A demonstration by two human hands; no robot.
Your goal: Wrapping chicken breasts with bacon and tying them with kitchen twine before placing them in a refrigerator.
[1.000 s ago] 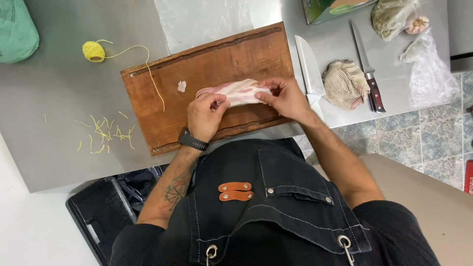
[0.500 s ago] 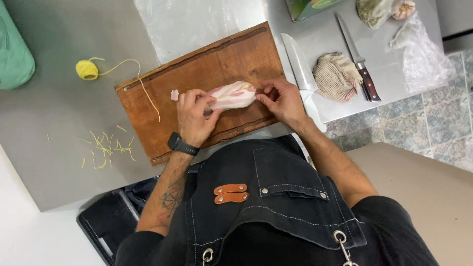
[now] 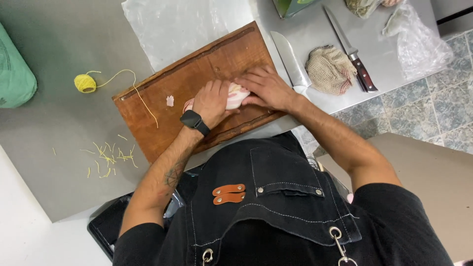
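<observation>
A pale pink roll of raw meat (image 3: 233, 96) lies on the brown wooden cutting board (image 3: 157, 103). My left hand (image 3: 212, 101) presses down on its left part, a black watch on the wrist. Covering the roll's right end is my right hand (image 3: 263, 88), palm down with the fingers spread. Most of the meat is hidden under both hands. A small scrap of meat (image 3: 170, 101) rests on the board to the left.
A ball of yellow twine (image 3: 85, 83) lies left of the board, its strand trailing across it. Yellow twine clippings (image 3: 108, 157) dot the steel table. Two knives (image 3: 290, 61) (image 3: 352, 51), a mesh cloth (image 3: 330, 69) and clear plastic (image 3: 419, 34) sit at right.
Both hands have lowered from pinching the roll's ends to pressing flat on top of it. The view has shifted slightly.
</observation>
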